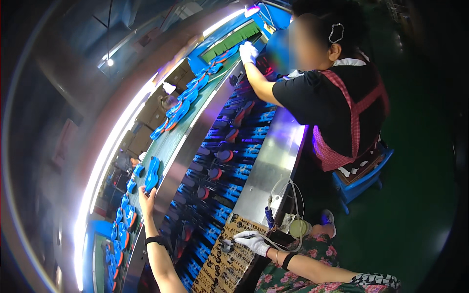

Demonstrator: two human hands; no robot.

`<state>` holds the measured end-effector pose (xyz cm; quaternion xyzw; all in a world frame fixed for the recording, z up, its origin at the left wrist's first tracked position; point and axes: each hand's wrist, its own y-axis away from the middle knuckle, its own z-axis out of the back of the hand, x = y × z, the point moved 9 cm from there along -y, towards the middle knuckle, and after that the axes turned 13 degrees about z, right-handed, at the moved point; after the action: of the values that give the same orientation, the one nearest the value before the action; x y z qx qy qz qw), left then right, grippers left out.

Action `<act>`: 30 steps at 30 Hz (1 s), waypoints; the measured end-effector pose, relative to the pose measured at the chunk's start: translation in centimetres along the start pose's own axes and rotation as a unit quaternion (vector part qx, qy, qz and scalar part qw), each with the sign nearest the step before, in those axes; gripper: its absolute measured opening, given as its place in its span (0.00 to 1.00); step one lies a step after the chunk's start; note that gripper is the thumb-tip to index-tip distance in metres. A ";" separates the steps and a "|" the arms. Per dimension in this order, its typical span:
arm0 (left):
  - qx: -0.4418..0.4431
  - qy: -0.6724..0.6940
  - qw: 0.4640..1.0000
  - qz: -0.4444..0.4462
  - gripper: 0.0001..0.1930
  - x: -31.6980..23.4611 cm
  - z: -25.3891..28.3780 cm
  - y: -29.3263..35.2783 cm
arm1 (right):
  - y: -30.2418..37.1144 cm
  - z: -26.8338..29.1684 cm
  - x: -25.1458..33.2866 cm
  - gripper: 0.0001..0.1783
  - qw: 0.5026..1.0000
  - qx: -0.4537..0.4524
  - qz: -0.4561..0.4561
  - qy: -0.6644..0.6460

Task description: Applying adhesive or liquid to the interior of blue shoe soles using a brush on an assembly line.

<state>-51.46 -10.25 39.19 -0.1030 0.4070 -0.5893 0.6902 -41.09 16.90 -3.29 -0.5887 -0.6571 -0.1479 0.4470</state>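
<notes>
My bare left hand (147, 199) reaches up to the conveyor at the left. Its fingers are closed on the near end of a blue shoe sole (152, 173), which is tilted lengthwise along the belt. In a white glove, my right hand (253, 242) is low over a printed cardboard sheet (215, 268), its fingers drawn together. A small grey piece (226, 245) lies at those fingertips; whether they grip it is too small to make out.
Blue soles with orange edges line the green conveyor belt (168, 142). Beside it runs a rack (215, 173) of dark shoe parts. A cable with a blue sleeve (269, 217) hangs near a round container (299, 227). A gloved co-worker (337, 107) sits at the far right.
</notes>
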 end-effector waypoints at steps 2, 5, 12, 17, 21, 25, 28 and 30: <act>0.006 -0.005 1.000 0.022 0.21 0.4 0.6 0.0 | 0.1 -0.4 0.3 0.14 1.000 0.006 -0.016 -0.012; 0.020 0.039 0.998 0.036 0.18 0.6 1.2 -0.6 | 0.1 -0.3 0.6 0.15 1.000 0.006 -0.012 -0.017; 0.042 0.094 0.991 0.080 0.17 0.9 0.4 -0.3 | 0.2 0.2 1.0 0.13 1.000 -0.009 -0.028 0.008; 0.018 0.067 0.993 0.095 0.21 1.3 0.5 -1.5 | 0.3 -0.1 0.9 0.12 0.999 -0.033 -0.019 -0.005; 0.007 0.173 0.981 0.087 0.16 2.5 2.0 -1.6 | 0.7 -0.4 0.7 0.11 0.999 -0.049 0.005 -0.014; 0.075 0.325 0.932 0.140 0.17 3.3 0.3 -0.7 | 1.1 0.8 0.7 0.11 0.998 -0.068 0.007 -0.002; 0.033 0.462 0.882 0.092 0.15 1.9 2.6 0.0 | 0.9 0.2 1.8 0.11 0.996 -0.063 0.065 0.015; 0.033 0.539 0.839 0.063 0.17 2.5 4.5 -0.5 | 0.5 0.0 1.9 0.10 0.996 -0.065 0.067 0.013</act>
<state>-48.77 -14.16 41.31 0.2795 0.7005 -0.5203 0.4006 -40.42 18.20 -2.03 -0.6575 -0.5994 -0.1676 0.4246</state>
